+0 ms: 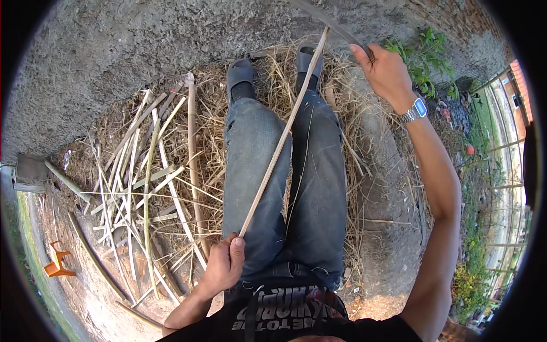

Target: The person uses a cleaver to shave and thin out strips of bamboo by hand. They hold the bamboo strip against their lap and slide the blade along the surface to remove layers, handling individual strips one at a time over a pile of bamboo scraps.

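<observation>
- Two hands work one long bamboo strip [283, 132] that runs across the lap in jeans [283, 188]
- left hand [223, 263] is clenched around the strip's near end
- right hand [386, 71], wristwatch [415, 110] just behind it, grasps a curved blade [330, 23] meeting the strip's far end
- split bamboo pieces [145, 188] lie beyond the left hand on straw
</observation>
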The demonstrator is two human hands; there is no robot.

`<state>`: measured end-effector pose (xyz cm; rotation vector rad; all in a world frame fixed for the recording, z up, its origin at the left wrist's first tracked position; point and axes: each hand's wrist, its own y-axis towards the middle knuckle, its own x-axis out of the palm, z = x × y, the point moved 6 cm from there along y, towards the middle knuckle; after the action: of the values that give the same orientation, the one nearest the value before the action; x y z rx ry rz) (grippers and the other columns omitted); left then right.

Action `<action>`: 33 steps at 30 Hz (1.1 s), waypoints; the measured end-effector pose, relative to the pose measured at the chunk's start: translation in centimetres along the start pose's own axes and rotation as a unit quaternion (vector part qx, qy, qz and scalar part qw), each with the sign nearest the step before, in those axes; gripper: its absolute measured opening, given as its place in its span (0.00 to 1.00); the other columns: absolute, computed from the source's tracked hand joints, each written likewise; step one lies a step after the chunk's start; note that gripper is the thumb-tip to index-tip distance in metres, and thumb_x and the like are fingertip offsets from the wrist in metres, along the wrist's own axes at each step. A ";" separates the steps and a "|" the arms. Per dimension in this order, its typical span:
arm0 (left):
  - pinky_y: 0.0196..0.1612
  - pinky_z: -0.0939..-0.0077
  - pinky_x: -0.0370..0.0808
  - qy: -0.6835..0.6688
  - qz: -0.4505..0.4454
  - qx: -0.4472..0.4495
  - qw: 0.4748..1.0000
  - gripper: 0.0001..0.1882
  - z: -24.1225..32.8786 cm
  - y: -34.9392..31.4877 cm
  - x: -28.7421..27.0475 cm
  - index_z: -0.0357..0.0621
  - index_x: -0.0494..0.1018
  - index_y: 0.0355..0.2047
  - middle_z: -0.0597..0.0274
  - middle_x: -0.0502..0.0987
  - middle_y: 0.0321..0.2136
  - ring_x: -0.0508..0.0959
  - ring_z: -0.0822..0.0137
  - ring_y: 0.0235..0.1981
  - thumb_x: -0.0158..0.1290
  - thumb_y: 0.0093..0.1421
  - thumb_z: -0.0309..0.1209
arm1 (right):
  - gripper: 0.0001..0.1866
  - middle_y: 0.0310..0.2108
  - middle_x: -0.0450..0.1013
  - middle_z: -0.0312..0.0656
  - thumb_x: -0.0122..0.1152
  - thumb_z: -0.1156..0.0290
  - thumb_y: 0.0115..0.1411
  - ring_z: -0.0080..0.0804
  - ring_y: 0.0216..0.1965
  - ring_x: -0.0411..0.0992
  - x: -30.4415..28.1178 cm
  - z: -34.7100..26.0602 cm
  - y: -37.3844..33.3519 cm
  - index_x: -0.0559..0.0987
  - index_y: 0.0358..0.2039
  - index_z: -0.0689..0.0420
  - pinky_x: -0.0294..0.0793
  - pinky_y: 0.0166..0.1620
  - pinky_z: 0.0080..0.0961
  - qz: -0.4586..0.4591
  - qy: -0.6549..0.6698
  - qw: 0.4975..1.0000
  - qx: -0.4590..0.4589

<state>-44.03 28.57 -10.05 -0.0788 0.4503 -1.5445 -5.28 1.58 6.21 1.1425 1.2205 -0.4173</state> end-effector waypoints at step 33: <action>0.19 0.79 0.53 -0.301 -0.133 -0.115 0.937 0.23 -1.7 -0.8 -0.5 0.46 0.60 0.30 0.72 0.53 0.18 0.50 0.77 0.16 0.33 0.78 0.48 | 0.41 0.12 0.69 0.40 0.47 0.33 0.69 0.34 0.15 0.70 3.2 8.3 -1.0 0.75 0.17 0.61 0.70 0.25 0.31 0.054 0.305 0.901 0.303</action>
<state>-45.27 29.43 -11.22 -0.8016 0.1260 -1.6280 -0.66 -4.93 2.27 1.9740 1.6091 -0.3743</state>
